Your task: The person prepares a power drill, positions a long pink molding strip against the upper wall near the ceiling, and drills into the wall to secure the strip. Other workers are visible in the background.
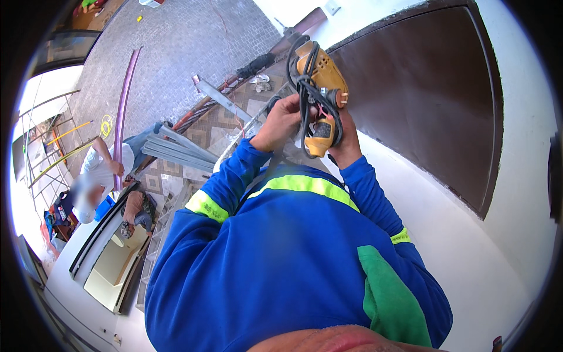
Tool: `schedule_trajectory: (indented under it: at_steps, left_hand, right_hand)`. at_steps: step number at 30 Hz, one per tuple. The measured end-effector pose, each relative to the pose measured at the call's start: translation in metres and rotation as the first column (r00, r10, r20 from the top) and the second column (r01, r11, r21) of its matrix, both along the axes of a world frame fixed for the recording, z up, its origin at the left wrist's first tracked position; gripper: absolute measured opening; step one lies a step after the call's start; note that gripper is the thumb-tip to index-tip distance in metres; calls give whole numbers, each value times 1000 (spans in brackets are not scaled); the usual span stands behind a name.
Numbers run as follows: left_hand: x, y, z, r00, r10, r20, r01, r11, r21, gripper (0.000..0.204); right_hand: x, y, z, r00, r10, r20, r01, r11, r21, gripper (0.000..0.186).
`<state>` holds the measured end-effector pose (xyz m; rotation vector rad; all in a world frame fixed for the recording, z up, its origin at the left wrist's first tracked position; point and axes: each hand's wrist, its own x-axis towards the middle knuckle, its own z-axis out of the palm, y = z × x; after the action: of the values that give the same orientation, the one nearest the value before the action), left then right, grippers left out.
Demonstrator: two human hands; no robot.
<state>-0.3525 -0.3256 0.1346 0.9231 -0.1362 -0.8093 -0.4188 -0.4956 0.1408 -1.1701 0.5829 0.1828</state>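
Observation:
A yellow corded power drill (329, 71) is held up in front of my chest, its grey chuck and bit tilted to the upper left. Its black cord (304, 108) is looped in several turns around the body and handle, and a plug (335, 98) rests against the loops. My right hand (347, 136) is wrapped round the handle from the right, its fingers partly hidden by the drill and cord. On the other side, my left hand (280, 122) has its fingers closed at the cord loops; the fingertips are partly covered.
A brown door (422, 100) in a white wall stands on the right. Grey metal profiles (179, 149) lie to the left, near a person (102, 167) holding a long purple bar (124, 105). Another person (139, 211) is lower left. Shoes (261, 83) and scaffolding (50, 141) are farther off.

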Motion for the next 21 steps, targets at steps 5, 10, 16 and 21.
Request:
schedule_trajectory:
  at_steps: [5, 10, 16, 21]
  left_hand:
    - [17, 3, 1, 996, -88, 34, 86, 994, 63, 23]
    - [39, 14, 20, 936, -301, 185, 244, 929, 277, 28]
    - [50, 16, 37, 639, -277, 717, -188, 849, 495, 23]
    - [33, 14, 32, 979, -59, 195, -2, 953, 302, 19]
  right_hand:
    - [6, -1, -2, 997, 29, 76, -11, 973, -229, 32]
    - [2, -17, 6, 990, -120, -70, 137, 928, 347, 28]
    - [6, -9, -7, 996, 15, 86, 7, 967, -255, 25]
    - [3, -4, 14, 998, -68, -1, 68, 997, -30, 39]
